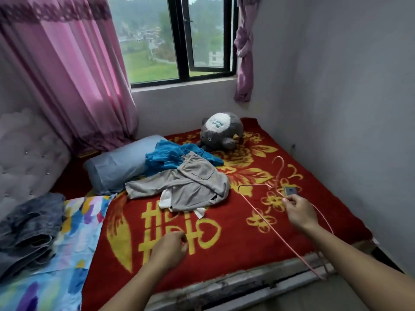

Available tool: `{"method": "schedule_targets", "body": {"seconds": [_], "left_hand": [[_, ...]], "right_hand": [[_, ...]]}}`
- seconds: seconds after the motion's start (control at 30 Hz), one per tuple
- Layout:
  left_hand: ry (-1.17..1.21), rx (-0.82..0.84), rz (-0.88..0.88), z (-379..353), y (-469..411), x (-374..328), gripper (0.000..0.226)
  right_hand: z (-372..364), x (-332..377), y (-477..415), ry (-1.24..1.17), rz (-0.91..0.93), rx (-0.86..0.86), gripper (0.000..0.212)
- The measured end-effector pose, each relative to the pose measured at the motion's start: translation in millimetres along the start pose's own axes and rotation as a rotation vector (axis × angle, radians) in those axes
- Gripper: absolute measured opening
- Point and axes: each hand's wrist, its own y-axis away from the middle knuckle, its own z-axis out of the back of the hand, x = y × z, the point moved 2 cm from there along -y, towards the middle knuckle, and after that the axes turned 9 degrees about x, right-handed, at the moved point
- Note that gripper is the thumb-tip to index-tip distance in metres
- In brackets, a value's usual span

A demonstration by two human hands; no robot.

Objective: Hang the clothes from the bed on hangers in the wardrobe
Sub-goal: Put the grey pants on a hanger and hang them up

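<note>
Two hands out over the bed. On the right, right hand (pixel 297 209) pinching a pink hanger (pixel 265 217) near its neck, fingers curled on the wire. Hook pointing toward the window, long lower side reaching past the foot of the bed. Just beside the fingertips, a small grey box (pixel 290 191) on the red blanket (pixel 224 254). Lower and nearer the middle, left hand (pixel 169 245) with fingers loosely curled, holding nothing, perhaps touching the blanket; hard to tell. Farther up the bed, well apart from both hands, crumpled grey trousers (pixel 190 185) partly over a blue garment (pixel 170 157), beside a pale blue pillow (pixel 116 167). Behind them a grey plush toy (pixel 221 133). At the left edge, folded jeans (pixel 29 225) on a colourful sheet (pixel 74 243).
</note>
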Motion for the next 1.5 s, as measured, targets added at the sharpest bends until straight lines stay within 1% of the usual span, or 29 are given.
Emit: {"method": "schedule_targets", "body": {"seconds": [0.1, 0.27, 0.4, 0.5, 0.6, 0.7, 0.8, 0.9, 0.97, 1.03, 1.1, 1.17, 1.23, 1.27, 1.3, 1.33, 1.37, 1.4, 1.43, 1.47, 1.5], "left_hand": [[0.002, 0.07, -0.003, -1.1, -50.5, -7.5, 0.015], [-0.037, 0.142, 0.006, -14.2, -136.3, -23.3, 0.02], [-0.019, 0.195, 0.109, -23.6, -209.7, -32.6, 0.018], [-0.021, 0.25, 0.153, -29.9, -266.7, -41.5, 0.007], [0.011, 0.285, 0.212, -43.6, -320.5, -49.7, 0.014], [0.065, 0.322, 0.266, -63.9, -363.4, -57.4, 0.009], [0.075, 0.375, 0.266, -89.7, -405.3, -62.3, 0.015], [0.058, 0.375, 0.271, -119.5, -451.6, -56.6, 0.017], [0.066, 0.358, 0.281, -140.3, -484.3, -50.1, 0.02], [0.13, 0.342, 0.319, -160.9, -518.9, -42.9, 0.03], [0.242, 0.281, 0.369, -178.1, -554.2, -37.6, 0.037], [0.431, 0.205, 0.436, -189.7, -588.8, -38.7, 0.043], [0.68, 0.064, 0.508, -197.5, -624.8, -41.7, 0.045], [0.815, -0.034, 0.55, -200.8, -643.4, -43.2, 0.048], [0.921, -0.139, 0.597, -203.7, -659.9, -45.2, 0.057], [0.993, -0.222, 0.658, -209.3, -675.4, -43.7, 0.065], [1.033, -0.265, 0.729, -214.5, -686.0, -42.4, 0.065], [1.065, -0.277, 0.787, -218.9, -691.6, -41.4, 0.056], [1.074, -0.272, 0.81, -222.2, -693.7, -39.7, 0.042], [1.037, -0.271, 0.791, -224.6, -693.0, -36.2, 0.028], [0.944, -0.259, 0.748, -224.0, -686.9, -33.8, 0.019]], "right_hand": [[-0.1, -13.7, -45.8, -0.047, -0.053, -0.034, 0.018], [-17.1, -37.4, -146.2, -0.06, -0.115, -0.045, 0.027], [-51.3, -56.4, -251.1, -0.084, -0.181, 0.005, 0.028], [-83.7, -72.9, -324.4, -0.132, -0.277, 0.029, 0.028], [-113.7, -87.0, -384.6, -0.19, -0.382, 0.053, 0.032], [-140.6, -102.7, -431.7, -0.247, -0.468, 0.045, 0.031], [-170.3, -126.0, -467.7, -0.269, -0.526, 0.025, 0.03], [-201.9, -163.8, -491.0, -0.298, -0.558, -0.014, 0.029], [-221.2, -191.4, -498.5, -0.283, -0.577, 0.0, 0.028], [-241.6, -222.9, -500.4, -0.24, -0.607, 0.099, 0.027], [-258.7, -249.7, -497.5, -0.14, -0.623, 0.242, 0.024], [-267.8, -264.8, -491.8, 0.004, -0.58, 0.33, 0.024], [-271.0, -271.6, -486.2, 0.084, -0.488, 0.298, 0.025], [-271.4, -272.2, -482.8, 0.087, -0.435, 0.264, 0.025], [-271.7, -271.6, -479.3, 0.085, -0.393, 0.237, 0.024], [-271.8, -270.6, -476.0, 0.075, -0.349, 0.216, 0.022], [-272.8, -270.4, -473.1, 0.068, -0.319, 0.207, 0.021], [-274.4, -270.4, -471.1, 0.057, -0.288, 0.207, 0.019], [-276.0, -268.4, -469.9, 0.041, -0.259, 0.208, 0.019], [-278.2, -266.7, -469.7, 0.015, -0.233, 0.21, 0.018], [-281.1, -264.9, -469.9, -0.007, -0.211, 0.214, 0.018]]}}
